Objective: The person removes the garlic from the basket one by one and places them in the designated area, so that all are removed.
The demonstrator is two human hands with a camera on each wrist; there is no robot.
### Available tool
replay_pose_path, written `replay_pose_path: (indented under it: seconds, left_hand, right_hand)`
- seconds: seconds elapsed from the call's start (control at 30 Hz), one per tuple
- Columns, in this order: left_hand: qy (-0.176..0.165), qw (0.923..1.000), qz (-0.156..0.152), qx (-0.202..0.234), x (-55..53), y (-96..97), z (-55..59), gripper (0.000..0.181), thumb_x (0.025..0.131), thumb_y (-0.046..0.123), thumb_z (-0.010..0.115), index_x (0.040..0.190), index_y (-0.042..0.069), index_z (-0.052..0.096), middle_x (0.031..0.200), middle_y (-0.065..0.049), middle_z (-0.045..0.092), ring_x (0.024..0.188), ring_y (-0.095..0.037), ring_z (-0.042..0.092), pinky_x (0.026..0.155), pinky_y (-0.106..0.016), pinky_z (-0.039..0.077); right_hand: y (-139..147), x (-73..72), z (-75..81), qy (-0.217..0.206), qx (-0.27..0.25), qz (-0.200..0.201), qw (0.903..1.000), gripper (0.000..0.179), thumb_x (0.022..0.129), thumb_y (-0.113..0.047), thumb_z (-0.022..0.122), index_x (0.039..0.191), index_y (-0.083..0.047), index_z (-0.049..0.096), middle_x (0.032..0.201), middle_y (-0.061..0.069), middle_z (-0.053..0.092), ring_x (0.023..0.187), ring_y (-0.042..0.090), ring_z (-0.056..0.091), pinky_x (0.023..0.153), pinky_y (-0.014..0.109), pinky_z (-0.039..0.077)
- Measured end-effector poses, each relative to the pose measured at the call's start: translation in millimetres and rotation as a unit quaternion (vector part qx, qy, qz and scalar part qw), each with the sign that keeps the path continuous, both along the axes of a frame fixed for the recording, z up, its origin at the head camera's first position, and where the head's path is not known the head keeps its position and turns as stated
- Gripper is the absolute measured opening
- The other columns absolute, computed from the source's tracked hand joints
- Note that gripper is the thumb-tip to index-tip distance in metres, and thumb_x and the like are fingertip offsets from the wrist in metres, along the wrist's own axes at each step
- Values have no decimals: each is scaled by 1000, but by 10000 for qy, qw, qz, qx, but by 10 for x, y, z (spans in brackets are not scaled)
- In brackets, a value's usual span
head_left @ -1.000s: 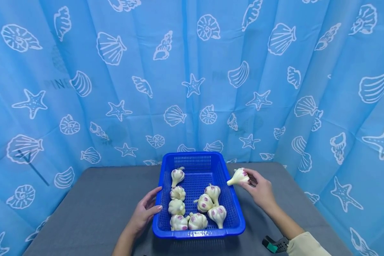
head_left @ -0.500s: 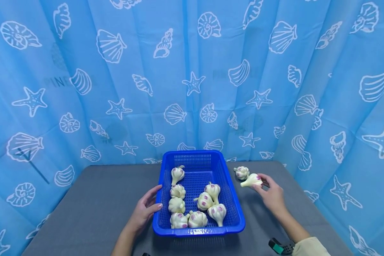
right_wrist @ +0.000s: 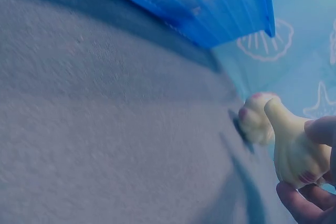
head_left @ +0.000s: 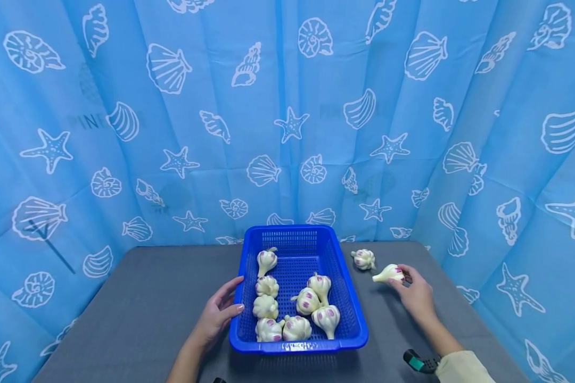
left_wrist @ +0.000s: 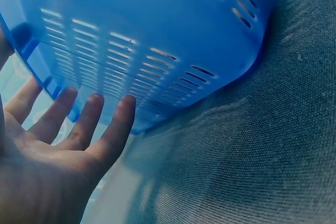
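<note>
My right hand (head_left: 416, 292) pinches a garlic bulb (head_left: 389, 273) right of the blue plastic basket (head_left: 297, 348), its stem pointing left. The right wrist view shows thumb and fingers around the same garlic bulb (right_wrist: 299, 153), held over the grey cloth. Behind it, another garlic bulb (head_left: 363, 259) lies on the table. My left hand (head_left: 215, 316) holds the basket's left rim, thumb over the edge and fingers (left_wrist: 113, 129) against the slotted outer wall. Inside the basket, several garlic bulbs (head_left: 267, 287) line the left side and front, and three more (head_left: 307, 301) cluster at the right.
A grey cloth (head_left: 139, 303) covers the table. Blue curtains (head_left: 287, 175) with white shell prints hang close behind and along both sides. A black and green strap (head_left: 418, 363) sits by the right sleeve.
One garlic bulb now rests on the table right of the basket. My right hand has moved right and slightly toward me with another bulb. The left hand stays at the rim.
</note>
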State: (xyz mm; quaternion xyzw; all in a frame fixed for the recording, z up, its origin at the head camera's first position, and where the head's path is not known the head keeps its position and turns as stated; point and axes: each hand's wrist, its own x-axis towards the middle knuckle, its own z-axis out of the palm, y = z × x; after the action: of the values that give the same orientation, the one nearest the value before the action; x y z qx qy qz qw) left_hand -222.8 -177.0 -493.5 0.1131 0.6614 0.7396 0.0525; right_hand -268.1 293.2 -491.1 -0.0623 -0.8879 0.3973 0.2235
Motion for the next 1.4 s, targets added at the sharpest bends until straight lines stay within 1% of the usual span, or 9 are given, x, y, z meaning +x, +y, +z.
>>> replay_pose_path:
  seconds: [0.23,0.33,0.53,0.63,0.77,0.97,1.2,1.3,1.4]
  left_hand:
    - [71,10000,-36,46,-9,-14,-27,61,92,8,62,148,12,38,153,-19,30,133,-40,38,98,-46,46]
    - [100,9999,-57,24,-14,-19,-44,61,93,8,62,149,10,37,152,-20,30,133,-40,38,98,-46,46]
    - [77,10000,-27,-15,-18,-22,-57,61,93,9,62,149,10,36,152,-19,31,133,-40,40,97,-45,47]
    - [-4,10000,2,-11,-17,-20,-57,61,93,9,63,149,12,37,152,-18,32,132,-39,40,97,-45,47]
    - [1,10000,-36,5,-9,-21,-51,61,93,8,61,149,12,37,152,-19,31,133,-40,39,97,-46,47]
    - [12,10000,-78,39,-12,-19,-37,61,93,7,61,149,11,36,152,-20,31,133,-40,39,96,-45,47]
    - [-2,10000,-44,14,-9,-17,-30,61,93,9,62,149,12,37,152,-20,31,133,-41,39,97,-47,47]
    - [21,10000,-25,-9,-8,-17,-27,61,93,10,62,149,12,37,152,-20,31,133,-41,38,97,-48,46]
    - [59,10000,-12,-71,-9,-15,-26,61,93,11,62,149,12,37,152,-20,31,133,-41,39,96,-48,47]
  right_hand:
    - [101,-120,-46,-111,86,-232,9996,47,89,-11,70,129,7,51,119,31,58,108,43,56,85,54,45]
    - [128,-179,-44,-246,34,-334,9991,47,90,-12,68,129,8,51,120,32,58,109,44,55,86,55,44]
    - [158,-341,-47,-445,-114,-568,9973,47,92,-15,64,129,8,49,121,32,56,110,44,53,86,54,44]
    - [161,-421,-56,-471,-157,-670,9965,47,92,-14,64,129,9,49,121,32,55,109,45,53,86,55,43]
    - [148,-508,-58,-581,-202,-777,9951,48,92,-15,63,130,10,47,121,33,54,110,46,50,89,56,40]
    - [124,-585,-74,-906,-228,-739,9929,54,94,-18,60,136,11,42,126,34,49,116,49,46,95,58,37]
    - [111,-649,-117,-940,-225,-806,9921,53,93,-19,63,133,11,45,122,32,52,111,47,49,92,57,39]
    - [119,-665,-116,-977,-217,-816,9916,51,93,-18,61,133,10,46,123,32,52,113,46,49,94,57,38]
    - [128,-679,-106,-1012,-167,-730,9920,50,93,-16,60,133,11,46,125,33,51,116,47,47,96,58,37]
